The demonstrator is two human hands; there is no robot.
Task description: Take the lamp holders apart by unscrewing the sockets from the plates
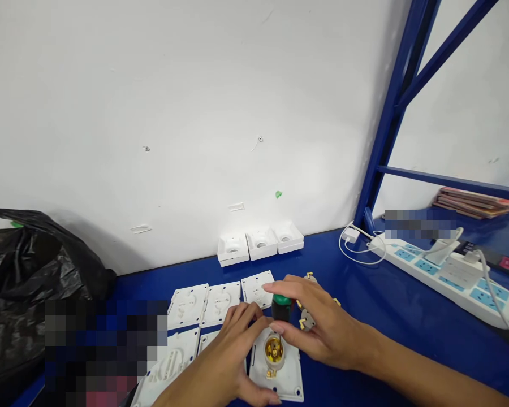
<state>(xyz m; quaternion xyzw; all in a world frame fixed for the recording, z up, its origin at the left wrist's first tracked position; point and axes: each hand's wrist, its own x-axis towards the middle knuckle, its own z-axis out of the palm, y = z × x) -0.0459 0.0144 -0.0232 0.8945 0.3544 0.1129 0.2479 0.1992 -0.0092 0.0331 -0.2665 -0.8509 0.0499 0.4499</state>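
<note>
My right hand [322, 319] is closed round the green-and-black handle of a screwdriver [281, 308]. Its thin shaft points down into a round lamp socket [274, 351] with a brass-coloured inside. The socket sits on a square white plate [291, 380]. My left hand [237, 350] grips this plate from the left, its thumb at the near edge and its fingers bent by the far side. Just beyond my right hand lie several grey socket parts with brass tabs [307, 320], partly hidden by the fingers.
Several white plates [185, 305] lie left of my hands on the blue table [343, 277]. Three white square boxes [261, 243] stand against the wall. A black plastic bag [34, 282] is at left; a power strip [445, 280] with cables and a blue metal frame [388, 124] are at right.
</note>
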